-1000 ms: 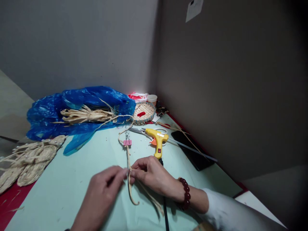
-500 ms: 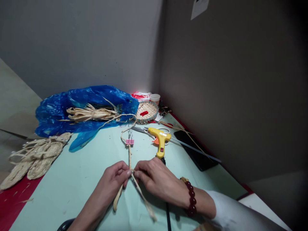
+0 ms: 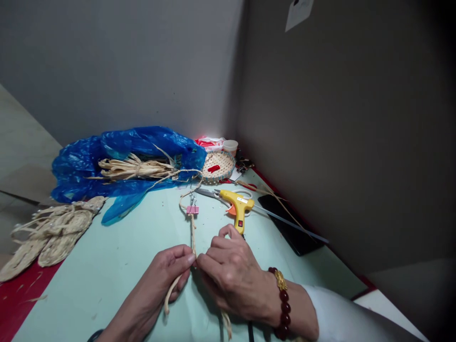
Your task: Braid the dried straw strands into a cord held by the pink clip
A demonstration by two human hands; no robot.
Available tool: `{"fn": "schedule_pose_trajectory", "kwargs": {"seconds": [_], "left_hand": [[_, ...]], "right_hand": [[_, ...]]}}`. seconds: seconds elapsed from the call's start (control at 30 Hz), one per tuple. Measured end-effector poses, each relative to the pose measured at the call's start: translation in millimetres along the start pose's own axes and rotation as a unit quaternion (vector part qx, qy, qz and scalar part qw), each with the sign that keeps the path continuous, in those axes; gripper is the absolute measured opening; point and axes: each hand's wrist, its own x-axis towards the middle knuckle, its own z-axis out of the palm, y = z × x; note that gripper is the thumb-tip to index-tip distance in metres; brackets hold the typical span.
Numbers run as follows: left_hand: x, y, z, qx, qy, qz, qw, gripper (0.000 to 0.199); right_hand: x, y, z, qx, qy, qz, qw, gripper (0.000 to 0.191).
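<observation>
A thin twisted cord of pale dried plant fibre (image 3: 193, 235) runs down the table from a pink binder clip (image 3: 193, 210). My left hand (image 3: 171, 268) pinches the lower end of the cord between thumb and forefinger, and a loose strand hangs below its fingers. Right beside it, my right hand (image 3: 228, 273) is closed on the fibre at the same spot, its fingers curled. Another strand end (image 3: 226, 323) shows beneath the right palm. A bracelet of dark red beads (image 3: 285, 306) circles the right wrist. The exact grip of the right fingertips is partly hidden.
A yellow glue gun (image 3: 239, 209) lies over grey scissors (image 3: 210, 194), beside a black phone (image 3: 288, 225). Behind are a blue plastic bag (image 3: 81, 164) with a fibre bundle (image 3: 138, 167) and a woven basket (image 3: 223, 166). Woven sandals (image 3: 64, 232) lie left; a wall (image 3: 338, 142) stands right.
My right hand has rolled over and its fingers have curled in, covering most of the right strand. My left hand keeps its pinch at nearly the same place.
</observation>
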Motion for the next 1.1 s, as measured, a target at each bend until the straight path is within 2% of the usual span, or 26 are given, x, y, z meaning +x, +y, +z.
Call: {"fn": "schedule_pose_trajectory", "kwargs": {"seconds": [0.13,0.27,0.4,0.47,0.53,0.6,0.67,0.7,0.77,0.8,0.83,0.87,1.0,1.1], "left_hand": [[2,-6,0.9,0.017,0.021,0.032,0.999,0.029],[2,-6,2.4,-0.034,-0.003,0.026,0.999,0.025],[-3,-1,2.8,-0.078,-0.033,0.008,0.996,0.023],[-5,1,2.5,-0.072,-0.037,0.007,0.997,0.026],[-6,1,1.9,-0.051,-0.033,0.016,0.998,0.028],[-5,1,1.2,-0.027,-0.026,0.029,0.999,0.028],[-5,2,0.5,-0.01,-0.023,0.039,0.999,0.027],[-4,2,0.2,0.0,-0.023,0.042,0.999,0.027],[-3,3,-0.2,0.025,-0.024,0.05,0.998,0.026],[-3,3,-0.3,0.042,-0.022,0.056,0.997,0.026],[-3,4,-0.2,0.063,-0.021,0.062,0.996,0.027],[-3,5,0.1,0.089,-0.018,0.07,0.993,0.028],[-4,5,1.6,0.229,0.012,0.109,0.967,0.028],[-7,6,-0.5,0.321,0.05,0.129,0.937,0.033]], "right_hand": [[2,-2,0,0.015,0.015,-0.055,0.998,0.012],[5,-6,2,-0.001,0.006,-0.132,0.991,0.029],[5,-8,6,-0.037,-0.036,-0.159,0.986,0.028],[4,-7,6,-0.014,-0.048,-0.152,0.987,0.023],[6,-6,2,0.062,-0.037,-0.085,0.994,0.016],[9,-1,-3,0.166,-0.009,0.062,0.984,0.019],[12,4,-5,0.26,-0.015,0.214,0.942,0.022],[13,7,-5,0.309,-0.046,0.263,0.913,0.021],[14,12,-2,0.415,-0.129,0.302,0.849,0.021],[14,14,0,0.452,-0.158,0.307,0.823,0.021],[14,15,2,0.468,-0.171,0.311,0.81,0.02],[14,15,4,0.463,-0.17,0.315,0.811,0.018],[15,13,2,0.354,-0.14,0.284,0.88,0.023],[14,12,-1,0.287,-0.124,0.284,0.906,0.024]]}}
